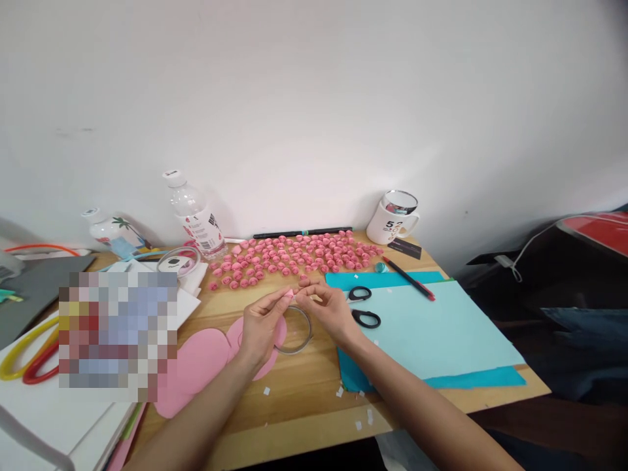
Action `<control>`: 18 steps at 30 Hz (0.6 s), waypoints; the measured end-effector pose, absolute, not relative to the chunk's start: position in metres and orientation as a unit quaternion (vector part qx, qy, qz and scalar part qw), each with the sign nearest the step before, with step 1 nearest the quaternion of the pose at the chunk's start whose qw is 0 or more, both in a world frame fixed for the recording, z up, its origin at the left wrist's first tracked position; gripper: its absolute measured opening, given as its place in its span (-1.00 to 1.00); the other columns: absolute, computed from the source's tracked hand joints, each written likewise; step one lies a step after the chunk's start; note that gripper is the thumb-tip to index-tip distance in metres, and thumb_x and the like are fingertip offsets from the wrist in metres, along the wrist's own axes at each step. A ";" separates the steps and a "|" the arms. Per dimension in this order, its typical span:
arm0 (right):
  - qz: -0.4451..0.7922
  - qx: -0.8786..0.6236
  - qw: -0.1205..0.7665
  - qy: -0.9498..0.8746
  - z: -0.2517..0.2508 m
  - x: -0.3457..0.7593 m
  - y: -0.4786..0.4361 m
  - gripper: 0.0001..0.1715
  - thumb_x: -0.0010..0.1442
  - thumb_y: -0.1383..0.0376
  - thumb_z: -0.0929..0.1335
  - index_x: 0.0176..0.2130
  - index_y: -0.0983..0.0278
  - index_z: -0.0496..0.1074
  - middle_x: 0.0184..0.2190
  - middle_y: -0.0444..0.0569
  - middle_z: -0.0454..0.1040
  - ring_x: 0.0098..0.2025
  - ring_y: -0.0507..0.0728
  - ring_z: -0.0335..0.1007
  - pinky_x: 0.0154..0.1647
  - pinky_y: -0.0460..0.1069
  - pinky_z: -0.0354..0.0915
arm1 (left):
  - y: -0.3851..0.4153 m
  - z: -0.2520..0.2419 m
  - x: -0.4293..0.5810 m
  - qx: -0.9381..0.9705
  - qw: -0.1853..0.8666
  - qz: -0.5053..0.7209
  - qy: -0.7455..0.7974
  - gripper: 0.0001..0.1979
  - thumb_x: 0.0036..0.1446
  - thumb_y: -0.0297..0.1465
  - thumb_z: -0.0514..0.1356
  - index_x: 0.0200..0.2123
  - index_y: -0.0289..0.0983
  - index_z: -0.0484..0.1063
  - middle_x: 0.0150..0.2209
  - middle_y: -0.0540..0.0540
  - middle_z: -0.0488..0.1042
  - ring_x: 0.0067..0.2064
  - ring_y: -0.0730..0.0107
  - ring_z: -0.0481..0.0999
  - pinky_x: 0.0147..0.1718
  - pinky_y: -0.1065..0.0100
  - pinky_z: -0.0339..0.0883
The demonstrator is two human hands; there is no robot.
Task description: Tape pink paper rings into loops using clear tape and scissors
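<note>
A small piece of pink paper [290,294], partly covered by fingertips, is pinched between my two hands above the middle of the table. My left hand [261,322] grips it from the left with thumb and index finger. From the right, the closed fingertips of my right hand [328,311] meet on its other side. Just beyond lie many small rolled pink paper roses [294,254]. Under my hands a roll of clear tape [310,329] rests flat, beside round pink paper pieces [199,363]. Black-handled scissors [367,319] lie right of my right hand.
Light blue paper sheets [441,333] cover the right side, with a pen [412,280] across their top edge. A white mug [387,224] and a plastic bottle [200,222] stand by the wall. Papers [44,418] pile up at left. White scraps [369,416] dot the front.
</note>
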State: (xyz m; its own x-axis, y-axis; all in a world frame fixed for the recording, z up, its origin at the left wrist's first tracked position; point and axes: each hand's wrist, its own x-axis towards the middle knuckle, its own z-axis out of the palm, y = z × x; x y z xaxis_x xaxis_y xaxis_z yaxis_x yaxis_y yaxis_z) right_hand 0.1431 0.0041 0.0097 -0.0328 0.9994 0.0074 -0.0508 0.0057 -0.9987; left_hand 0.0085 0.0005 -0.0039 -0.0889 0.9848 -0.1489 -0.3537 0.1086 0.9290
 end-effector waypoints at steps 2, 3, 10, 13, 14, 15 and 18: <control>0.515 -0.481 0.516 -0.488 0.010 0.140 0.003 -0.79 -0.08 0.17 0.41 -0.52 0.28 0.47 -0.25 0.04 0.42 -0.05 0.19 0.30 -0.20 -0.02 0.33 | 0.000 -0.003 0.010 0.333 0.584 0.577 0.464 -0.72 -0.22 -0.36 0.37 -0.34 -0.30 0.57 -0.26 -0.14 0.59 -0.15 0.22 0.53 0.01 0.19 0.28; 0.511 -0.482 0.522 -0.483 0.009 0.138 0.002 -0.80 -0.07 0.18 0.41 -0.52 0.28 0.47 -0.26 0.03 0.41 -0.07 0.18 0.30 -0.20 -0.02 0.34 | 0.000 -0.002 0.010 0.328 0.587 0.577 0.464 -0.72 -0.22 -0.36 0.37 -0.33 -0.30 0.57 -0.26 -0.15 0.59 -0.16 0.21 0.54 0.02 0.18 0.28; 0.482 -0.475 0.578 -0.457 0.004 0.129 -0.003 -0.85 -0.04 0.23 0.41 -0.53 0.26 0.46 -0.31 0.02 0.41 -0.11 0.15 0.32 -0.22 -0.01 0.36 | -0.003 -0.002 0.011 0.347 0.574 0.573 0.472 -0.73 -0.18 -0.34 0.35 -0.31 -0.28 0.57 -0.23 -0.15 0.59 -0.12 0.18 0.53 0.00 0.18 0.30; 0.487 -0.477 0.582 -0.444 0.003 0.128 -0.004 -0.84 -0.05 0.22 0.41 -0.53 0.27 0.46 -0.30 0.02 0.42 -0.16 0.15 0.36 -0.22 0.00 0.36 | -0.006 -0.002 0.010 0.381 0.543 0.573 0.482 -0.76 -0.15 -0.36 0.34 -0.32 -0.26 0.58 -0.22 -0.12 0.58 -0.11 0.18 0.52 0.00 0.18 0.31; 0.494 -0.478 0.579 -0.438 0.002 0.129 -0.004 -0.83 -0.05 0.21 0.41 -0.53 0.28 0.46 -0.28 0.02 0.43 -0.17 0.15 0.37 -0.22 0.01 0.36 | -0.007 -0.002 0.011 0.395 0.532 0.571 0.484 -0.77 -0.15 -0.36 0.34 -0.32 -0.25 0.58 -0.22 -0.11 0.58 -0.10 0.18 0.52 0.00 0.18 0.31; 0.506 -0.476 0.575 -0.432 0.003 0.129 -0.004 -0.82 -0.06 0.20 0.42 -0.52 0.28 0.47 -0.27 0.03 0.44 -0.18 0.15 0.38 -0.21 0.01 0.35 | -0.008 -0.001 0.011 0.409 0.522 0.569 0.486 -0.78 -0.14 -0.37 0.33 -0.32 -0.24 0.58 -0.21 -0.10 0.58 -0.10 0.18 0.52 0.01 0.18 0.32; 0.556 -0.469 0.552 -0.407 0.005 0.131 -0.004 -0.78 -0.08 0.17 0.43 -0.52 0.30 0.48 -0.33 0.01 0.49 -0.25 0.13 0.41 -0.20 0.02 0.33 | -0.010 0.003 0.011 0.439 0.496 0.566 0.490 -0.78 -0.13 -0.39 0.32 -0.31 -0.21 0.58 -0.18 -0.07 0.57 -0.06 0.18 0.50 0.03 0.19 0.30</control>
State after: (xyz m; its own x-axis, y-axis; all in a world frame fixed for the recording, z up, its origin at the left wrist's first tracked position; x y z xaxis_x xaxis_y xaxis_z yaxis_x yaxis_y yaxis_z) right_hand 0.1306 -0.0040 0.0051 0.0497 0.9961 -0.0734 -0.2324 -0.0599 -0.9708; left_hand 0.0115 -0.0101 0.0025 -0.1217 0.9925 0.0112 -0.1314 -0.0273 0.9909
